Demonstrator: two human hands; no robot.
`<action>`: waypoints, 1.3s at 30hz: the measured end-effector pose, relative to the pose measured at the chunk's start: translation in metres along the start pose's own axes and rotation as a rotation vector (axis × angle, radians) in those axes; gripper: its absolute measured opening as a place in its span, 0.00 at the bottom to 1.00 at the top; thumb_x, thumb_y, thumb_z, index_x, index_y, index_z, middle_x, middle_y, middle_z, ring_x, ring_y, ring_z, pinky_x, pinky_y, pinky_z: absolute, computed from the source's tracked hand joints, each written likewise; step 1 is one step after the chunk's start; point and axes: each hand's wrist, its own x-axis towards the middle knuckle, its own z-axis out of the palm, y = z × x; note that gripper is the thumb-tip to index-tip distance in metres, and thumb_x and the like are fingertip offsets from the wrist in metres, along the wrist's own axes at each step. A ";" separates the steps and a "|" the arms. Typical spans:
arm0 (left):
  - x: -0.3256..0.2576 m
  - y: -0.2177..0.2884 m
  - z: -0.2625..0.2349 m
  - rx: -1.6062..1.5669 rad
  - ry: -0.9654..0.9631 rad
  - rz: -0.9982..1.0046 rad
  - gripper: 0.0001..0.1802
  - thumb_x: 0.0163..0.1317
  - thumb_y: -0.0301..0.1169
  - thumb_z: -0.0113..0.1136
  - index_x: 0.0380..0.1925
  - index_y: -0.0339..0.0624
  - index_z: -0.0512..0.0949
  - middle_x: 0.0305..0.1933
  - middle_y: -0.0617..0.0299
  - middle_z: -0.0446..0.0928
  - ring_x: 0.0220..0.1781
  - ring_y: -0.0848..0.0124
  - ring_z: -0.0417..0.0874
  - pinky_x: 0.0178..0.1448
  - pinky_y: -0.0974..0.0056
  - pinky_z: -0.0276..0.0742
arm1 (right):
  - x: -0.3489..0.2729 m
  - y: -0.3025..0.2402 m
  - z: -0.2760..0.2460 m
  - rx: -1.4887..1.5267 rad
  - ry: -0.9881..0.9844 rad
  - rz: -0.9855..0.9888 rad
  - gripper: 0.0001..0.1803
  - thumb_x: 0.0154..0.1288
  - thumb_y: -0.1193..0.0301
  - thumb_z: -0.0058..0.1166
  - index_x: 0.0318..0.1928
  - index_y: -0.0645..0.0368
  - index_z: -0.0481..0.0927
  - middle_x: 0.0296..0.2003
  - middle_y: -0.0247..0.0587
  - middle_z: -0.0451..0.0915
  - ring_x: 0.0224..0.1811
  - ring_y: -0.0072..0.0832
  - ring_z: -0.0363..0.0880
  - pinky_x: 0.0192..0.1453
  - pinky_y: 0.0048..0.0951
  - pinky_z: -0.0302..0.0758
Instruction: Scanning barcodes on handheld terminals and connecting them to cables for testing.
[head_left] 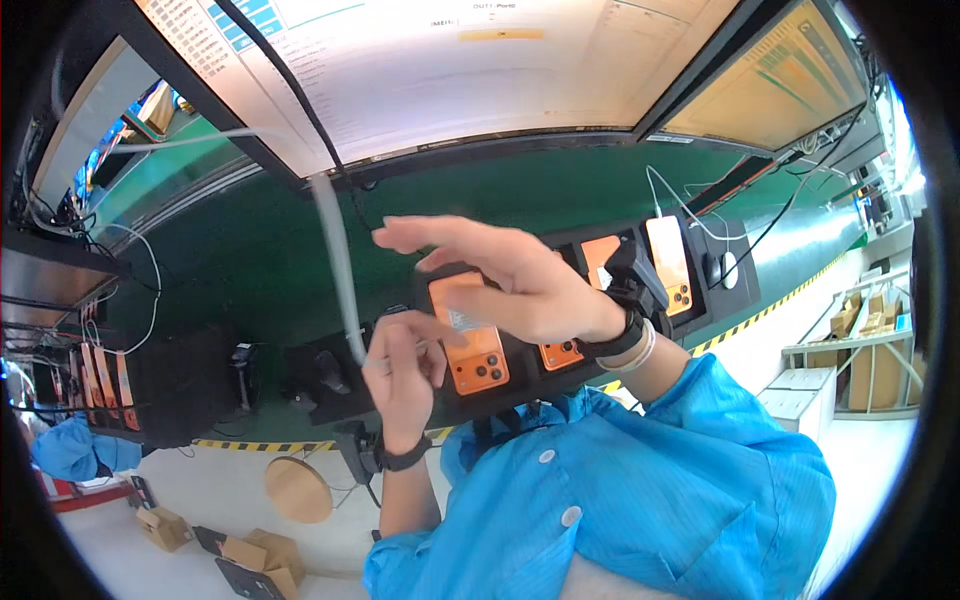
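Observation:
My left hand [403,375] is closed, its fingers curled around the lower end of a motion-blurred white cable [341,265]. That cable stretches up toward the large monitor's lower edge. My right hand [520,285] reaches across from the right, fingers extended and apart, holding nothing visible. Beneath it an orange phone [478,365] lies back up in a black holder, cameras toward me, its middle partly covered by the hand. Another orange phone [562,356] sits just right of it, mostly hidden by my wrist. Farther right, an orange phone [668,262] has a white cable at its far end.
A large monitor [460,90] and a second screen [770,75] stand behind the green bench [400,190]. A white mouse [729,270] lies at the right. At the left are upright orange phones [105,380] and a black cloth [185,385]. A round stool [298,490] stands below.

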 end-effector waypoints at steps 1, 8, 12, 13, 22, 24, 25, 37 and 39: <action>-0.005 0.007 0.002 -0.052 0.031 0.087 0.22 0.79 0.45 0.36 0.36 0.39 0.70 0.25 0.52 0.78 0.15 0.78 0.67 0.17 0.77 0.55 | -0.008 0.017 -0.009 -0.301 -0.090 -0.073 0.27 0.74 0.70 0.49 0.69 0.64 0.64 0.64 0.50 0.72 0.60 0.30 0.76 0.63 0.34 0.73; -0.012 0.007 -0.009 -0.005 -0.056 -0.025 0.10 0.76 0.33 0.47 0.45 0.36 0.71 0.28 0.59 0.74 0.20 0.81 0.69 0.22 0.77 0.62 | -0.049 0.069 0.005 -0.312 -0.023 0.708 0.17 0.72 0.67 0.51 0.56 0.60 0.79 0.37 0.37 0.84 0.36 0.28 0.81 0.42 0.36 0.79; 0.011 -0.080 -0.066 0.421 0.079 -0.092 0.23 0.62 0.15 0.48 0.58 0.34 0.68 0.54 0.54 0.70 0.45 0.72 0.77 0.52 0.68 0.75 | -0.060 0.113 -0.029 -0.995 0.358 0.145 0.11 0.69 0.68 0.52 0.44 0.60 0.82 0.34 0.51 0.83 0.32 0.44 0.83 0.35 0.40 0.78; 0.011 -0.127 -0.093 0.659 0.173 -0.064 0.25 0.58 0.16 0.50 0.58 0.33 0.69 0.54 0.49 0.72 0.50 0.63 0.78 0.54 0.62 0.75 | -0.059 0.110 -0.034 -1.134 0.356 0.172 0.11 0.67 0.66 0.55 0.41 0.61 0.81 0.33 0.49 0.81 0.33 0.45 0.81 0.36 0.39 0.77; 0.006 -0.282 -0.151 1.359 0.275 -0.329 0.32 0.52 0.38 0.66 0.57 0.40 0.69 0.56 0.46 0.69 0.55 0.48 0.75 0.55 0.44 0.74 | -0.057 0.123 -0.057 -1.462 0.331 0.106 0.17 0.59 0.56 0.63 0.32 0.57 0.77 0.32 0.40 0.75 0.41 0.39 0.74 0.47 0.39 0.74; 0.010 -0.289 -0.155 1.522 0.193 -0.327 0.31 0.52 0.42 0.68 0.55 0.41 0.72 0.55 0.47 0.71 0.56 0.47 0.75 0.55 0.46 0.75 | -0.055 0.122 -0.056 -1.472 0.329 0.128 0.19 0.57 0.55 0.65 0.31 0.59 0.77 0.32 0.42 0.75 0.40 0.41 0.75 0.46 0.39 0.73; 0.013 -0.295 -0.162 1.526 0.198 -0.324 0.31 0.52 0.42 0.68 0.55 0.41 0.72 0.55 0.47 0.71 0.56 0.47 0.75 0.55 0.46 0.75 | -0.052 0.122 -0.055 -1.470 0.329 0.121 0.19 0.57 0.55 0.65 0.31 0.59 0.77 0.32 0.42 0.75 0.40 0.41 0.75 0.46 0.39 0.73; -0.028 -0.181 -0.145 0.246 -0.013 -0.549 0.14 0.58 0.26 0.60 0.45 0.35 0.76 0.37 0.50 0.83 0.32 0.64 0.84 0.35 0.61 0.81 | -0.056 0.124 -0.057 -1.473 0.306 0.134 0.18 0.54 0.56 0.66 0.30 0.58 0.77 0.33 0.40 0.75 0.41 0.39 0.75 0.46 0.39 0.75; -0.039 -0.131 -0.135 0.121 0.022 -0.615 0.06 0.61 0.22 0.58 0.39 0.35 0.76 0.29 0.59 0.80 0.25 0.73 0.81 0.27 0.68 0.77 | -0.055 0.125 -0.056 -1.463 0.306 0.162 0.18 0.54 0.55 0.66 0.30 0.57 0.78 0.33 0.40 0.75 0.41 0.39 0.74 0.45 0.39 0.75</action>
